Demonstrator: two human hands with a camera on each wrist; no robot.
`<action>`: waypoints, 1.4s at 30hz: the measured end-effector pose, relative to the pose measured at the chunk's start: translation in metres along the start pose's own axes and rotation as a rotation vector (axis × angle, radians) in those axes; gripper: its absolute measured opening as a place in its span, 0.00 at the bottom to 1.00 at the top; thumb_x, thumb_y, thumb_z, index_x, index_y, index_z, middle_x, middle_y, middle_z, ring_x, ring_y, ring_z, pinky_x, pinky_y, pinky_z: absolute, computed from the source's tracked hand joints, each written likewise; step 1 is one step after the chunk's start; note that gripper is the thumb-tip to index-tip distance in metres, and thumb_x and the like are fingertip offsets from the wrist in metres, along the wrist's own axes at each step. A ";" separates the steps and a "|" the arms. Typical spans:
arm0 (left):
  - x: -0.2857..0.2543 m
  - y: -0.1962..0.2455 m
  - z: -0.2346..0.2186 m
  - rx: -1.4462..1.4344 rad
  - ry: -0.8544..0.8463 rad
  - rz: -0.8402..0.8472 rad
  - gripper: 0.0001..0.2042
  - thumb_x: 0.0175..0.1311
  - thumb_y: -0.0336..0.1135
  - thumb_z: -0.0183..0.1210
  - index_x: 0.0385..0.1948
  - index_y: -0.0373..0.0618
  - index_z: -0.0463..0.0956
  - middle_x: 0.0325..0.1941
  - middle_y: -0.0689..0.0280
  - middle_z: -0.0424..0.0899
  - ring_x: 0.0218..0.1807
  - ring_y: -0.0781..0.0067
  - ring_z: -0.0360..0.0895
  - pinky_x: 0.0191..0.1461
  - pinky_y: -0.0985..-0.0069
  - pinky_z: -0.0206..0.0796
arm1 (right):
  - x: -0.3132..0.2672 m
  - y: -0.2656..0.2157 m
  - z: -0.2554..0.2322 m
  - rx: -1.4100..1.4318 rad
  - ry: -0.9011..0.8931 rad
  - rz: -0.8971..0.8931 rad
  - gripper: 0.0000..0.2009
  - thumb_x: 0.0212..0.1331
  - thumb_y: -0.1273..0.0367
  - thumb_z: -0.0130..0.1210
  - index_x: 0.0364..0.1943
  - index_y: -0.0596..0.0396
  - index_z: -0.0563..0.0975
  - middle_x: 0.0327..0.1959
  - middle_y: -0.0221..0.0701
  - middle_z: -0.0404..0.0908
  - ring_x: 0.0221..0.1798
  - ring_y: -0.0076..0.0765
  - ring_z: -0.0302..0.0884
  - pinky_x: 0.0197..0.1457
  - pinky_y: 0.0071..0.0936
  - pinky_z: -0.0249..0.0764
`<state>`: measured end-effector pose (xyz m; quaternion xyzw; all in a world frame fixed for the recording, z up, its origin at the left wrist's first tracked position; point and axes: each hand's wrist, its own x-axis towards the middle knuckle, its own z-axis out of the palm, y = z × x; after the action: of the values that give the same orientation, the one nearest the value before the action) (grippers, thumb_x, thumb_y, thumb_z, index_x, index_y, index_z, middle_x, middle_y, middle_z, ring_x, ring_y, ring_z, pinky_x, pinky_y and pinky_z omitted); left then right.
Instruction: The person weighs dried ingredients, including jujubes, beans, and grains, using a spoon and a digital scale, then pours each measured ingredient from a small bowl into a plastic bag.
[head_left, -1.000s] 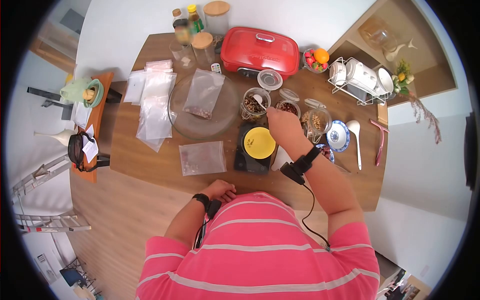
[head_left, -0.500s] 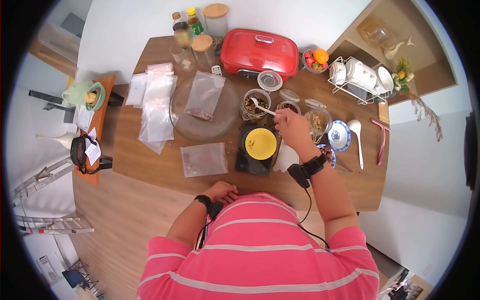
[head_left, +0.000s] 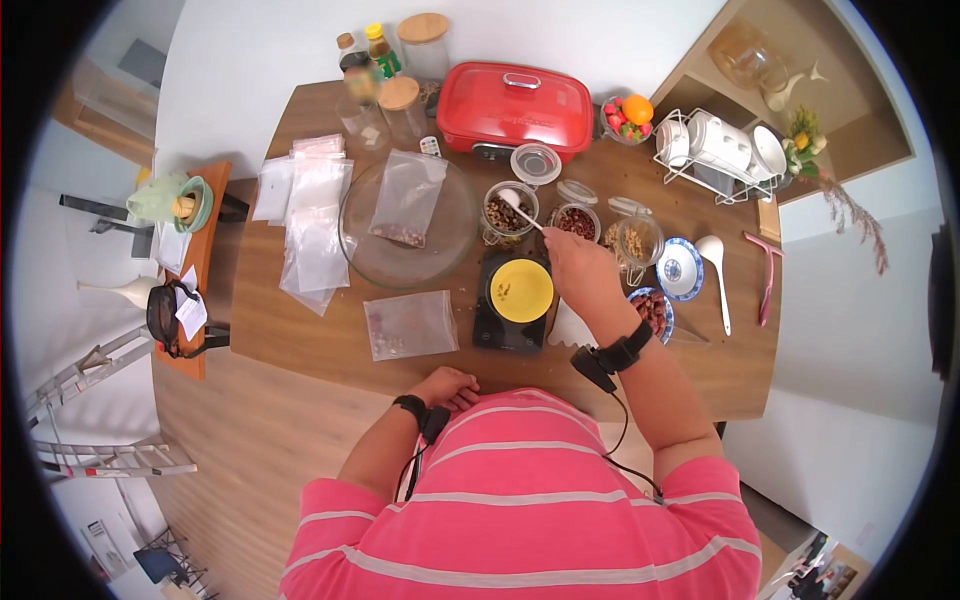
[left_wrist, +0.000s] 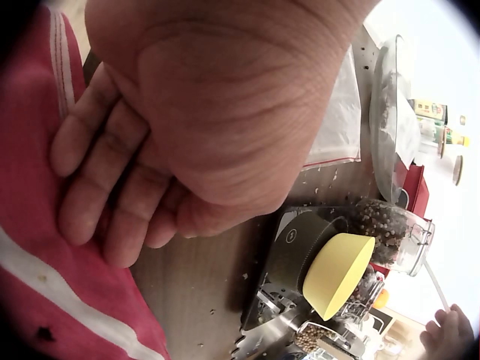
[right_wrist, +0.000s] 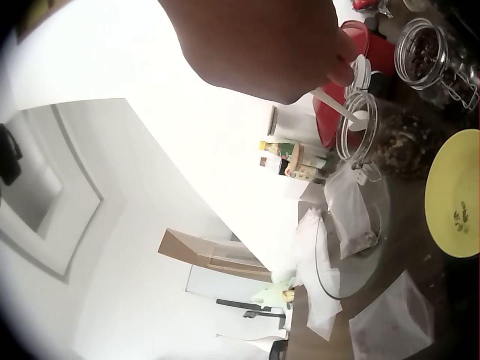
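Note:
My right hand pinches the handle of a white spoon. Its bowl end is inside the mouth of an open clip-top glass jar holding brownish, dried-looking pieces. Just in front of that jar, a yellow bowl with a few small bits in it sits on a black kitchen scale. By the table's front edge, against the striped shirt, my left hand rests with loosely curled fingers and holds nothing. A clear plastic bag with small bits inside lies left of the scale.
More open jars of beans or grains stand right of the spoon's jar. Behind is a red electric cooker. A large glass dish with a bag in it lies left, beside stacked bags. Blue-rimmed bowls and a white ladle are at right.
The spoon was lifted to the jar's mouth and pulled slightly right, then went back into the jar. My right hand shifted with it. The left hand stays at the table edge.

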<state>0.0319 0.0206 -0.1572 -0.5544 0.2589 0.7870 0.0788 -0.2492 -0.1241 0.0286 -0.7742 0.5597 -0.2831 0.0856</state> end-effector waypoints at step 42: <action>-0.001 0.000 0.002 -0.059 0.002 0.024 0.17 0.72 0.46 0.53 0.44 0.41 0.80 0.36 0.62 0.88 0.29 0.71 0.84 0.26 0.75 0.72 | -0.003 0.017 0.027 0.931 0.062 0.837 0.15 0.69 0.69 0.49 0.52 0.67 0.77 0.39 0.41 0.86 0.33 0.32 0.87 0.37 0.24 0.84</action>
<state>0.0303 0.0221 -0.1563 -0.5540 0.2422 0.7948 0.0525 -0.2496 -0.1321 -0.0021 -0.3624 0.6355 -0.4621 0.5013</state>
